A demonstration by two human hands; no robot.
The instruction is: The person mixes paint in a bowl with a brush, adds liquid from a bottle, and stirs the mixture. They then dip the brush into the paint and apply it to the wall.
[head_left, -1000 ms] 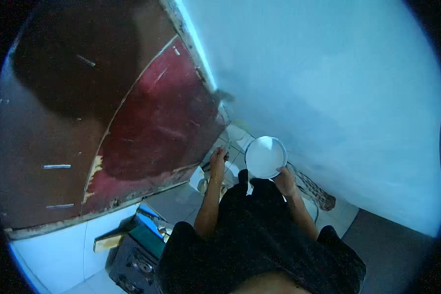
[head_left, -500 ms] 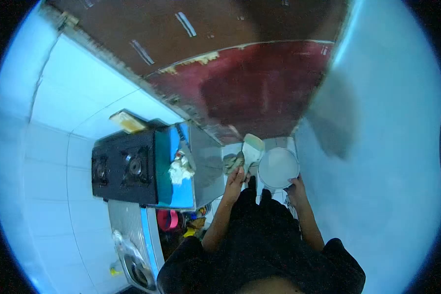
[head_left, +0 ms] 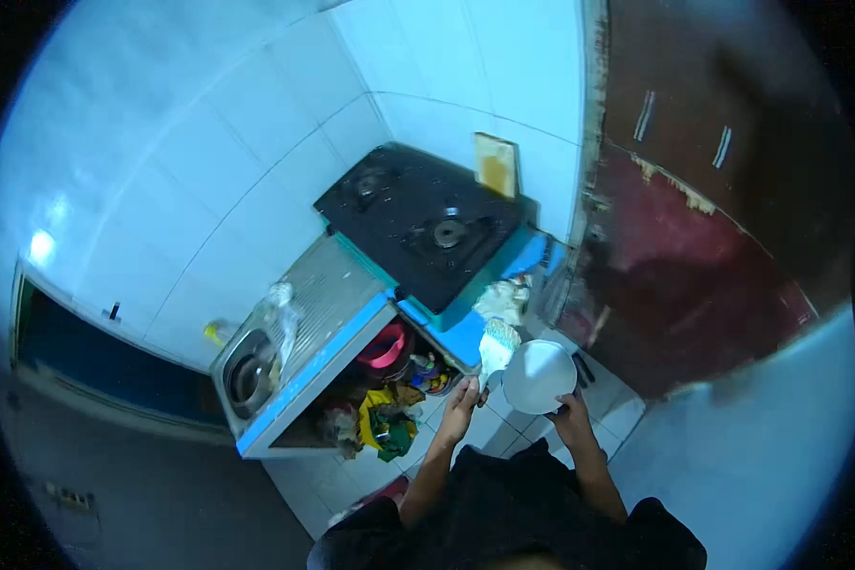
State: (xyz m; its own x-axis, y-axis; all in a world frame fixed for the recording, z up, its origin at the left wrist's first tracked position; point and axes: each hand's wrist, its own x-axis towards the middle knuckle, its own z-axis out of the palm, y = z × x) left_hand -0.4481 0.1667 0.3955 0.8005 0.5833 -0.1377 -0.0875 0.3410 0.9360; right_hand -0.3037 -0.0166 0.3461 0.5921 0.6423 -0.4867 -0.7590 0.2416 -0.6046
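My left hand point(head_left: 460, 407) is closed around the narrow end of a pale, wide-headed brush point(head_left: 497, 350), whose broad end points away from me. Close by on the right, my right hand point(head_left: 572, 420) grips the lower right rim of a round white vessel point(head_left: 540, 376). Its face is plain white; I cannot make out whether it is deep or what is in it. The brush and the vessel are side by side, near the counter's corner. A crumpled whitish cloth point(head_left: 503, 300) lies on the blue counter edge just beyond the brush.
A black two-burner stove point(head_left: 423, 228) stands on the counter, left of a reddish-brown worn panel point(head_left: 674, 266). Nearer are a metal sink point(head_left: 252, 375) and, underneath, a pink basin point(head_left: 387, 347) and a yellow bag point(head_left: 375, 418). White tiles point(head_left: 494, 432) cover the floor.
My view has swung left, bringing the sink, the under-counter shelf and a dark doorway into sight. Both hands still hold the brush and the vessel, now beside the counter's corner.
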